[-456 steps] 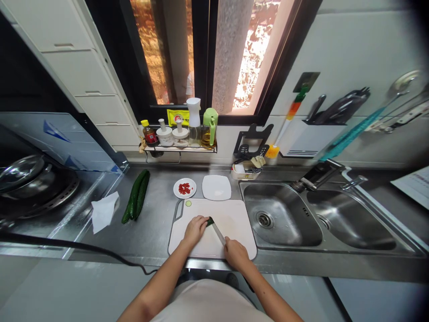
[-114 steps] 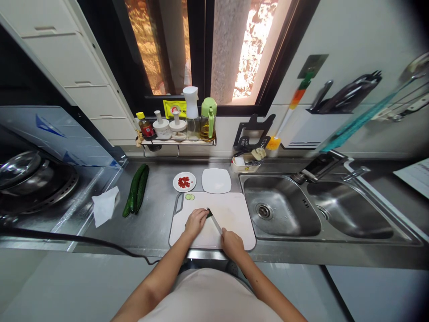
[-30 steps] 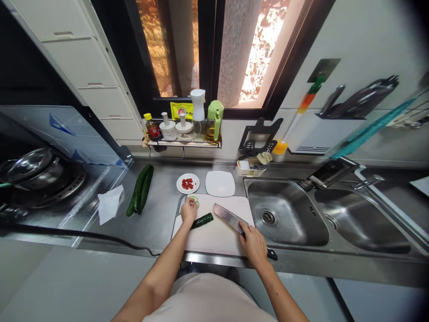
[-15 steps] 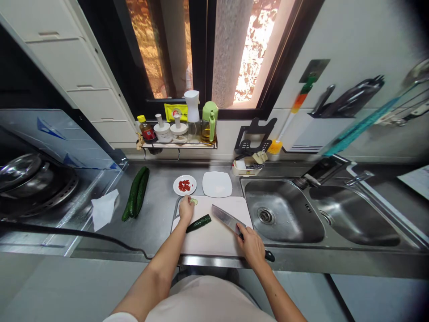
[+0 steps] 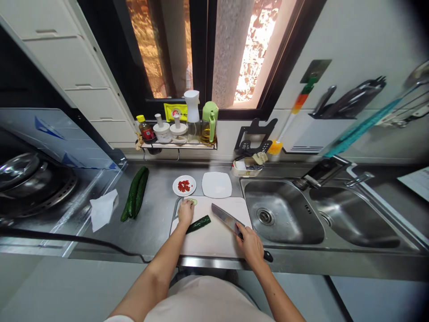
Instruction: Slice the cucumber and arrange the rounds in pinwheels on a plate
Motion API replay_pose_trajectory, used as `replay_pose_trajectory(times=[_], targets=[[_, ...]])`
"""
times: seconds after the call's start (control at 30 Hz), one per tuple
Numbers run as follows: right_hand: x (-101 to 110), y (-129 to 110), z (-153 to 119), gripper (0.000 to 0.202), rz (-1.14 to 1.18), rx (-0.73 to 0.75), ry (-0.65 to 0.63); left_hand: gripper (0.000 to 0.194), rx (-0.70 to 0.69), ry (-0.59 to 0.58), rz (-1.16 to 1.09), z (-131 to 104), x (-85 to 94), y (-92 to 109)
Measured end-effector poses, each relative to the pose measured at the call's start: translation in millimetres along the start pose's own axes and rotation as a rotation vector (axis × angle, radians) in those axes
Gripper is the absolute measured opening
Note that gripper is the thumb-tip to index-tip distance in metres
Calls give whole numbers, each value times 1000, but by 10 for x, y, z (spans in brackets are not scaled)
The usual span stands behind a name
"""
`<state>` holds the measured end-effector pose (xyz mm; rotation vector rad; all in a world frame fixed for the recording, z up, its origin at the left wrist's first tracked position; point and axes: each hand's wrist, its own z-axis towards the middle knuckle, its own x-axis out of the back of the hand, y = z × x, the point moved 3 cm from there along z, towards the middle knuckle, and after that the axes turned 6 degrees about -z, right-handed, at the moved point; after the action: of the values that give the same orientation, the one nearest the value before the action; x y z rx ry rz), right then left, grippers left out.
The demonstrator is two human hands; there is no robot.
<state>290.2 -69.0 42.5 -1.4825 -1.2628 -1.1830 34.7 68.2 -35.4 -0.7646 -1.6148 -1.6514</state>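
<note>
My right hand (image 5: 252, 243) grips the black handle of a kitchen knife (image 5: 225, 216). Its broad blade lies slanted over the right part of the white cutting board (image 5: 214, 241), pointing up and left. At the board's upper left corner, my left hand (image 5: 186, 213) has its fingers bent together at a few thin cucumber slices (image 5: 193, 201); the fingertips are partly hidden. A cut piece of dark green cucumber (image 5: 200, 224) lies between the hands, its left end behind my left wrist.
Behind the board stand a white plate of chopped red pieces (image 5: 192, 192) and a square white plate (image 5: 216, 184). Whole cucumbers (image 5: 134, 194) and a white paper (image 5: 103, 210) lie left. A double sink (image 5: 284, 214) is right; a condiment shelf (image 5: 181, 146) hangs above.
My left hand has drawn slightly back toward me at the cucumber slices. My right hand and the knife have barely moved.
</note>
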Motion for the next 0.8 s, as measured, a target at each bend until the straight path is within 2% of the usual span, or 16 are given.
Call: replay_pose_trajectory(times=[0.23, 0.43, 0.6, 0.8], targets=[[-26, 16, 17, 43, 37, -7, -14, 22, 1, -9, -7, -10, 15, 10], [-66, 20, 52, 39, 182, -34, -11, 19, 14, 63, -89, -95, 63, 102], [-98, 15, 94, 38, 299, -99, -51, 16, -82, 73, -193, -312, 68, 200], [-42, -104, 163, 34, 233, -16, -28, 18, -210, 58, -250, -615, 89, 201]])
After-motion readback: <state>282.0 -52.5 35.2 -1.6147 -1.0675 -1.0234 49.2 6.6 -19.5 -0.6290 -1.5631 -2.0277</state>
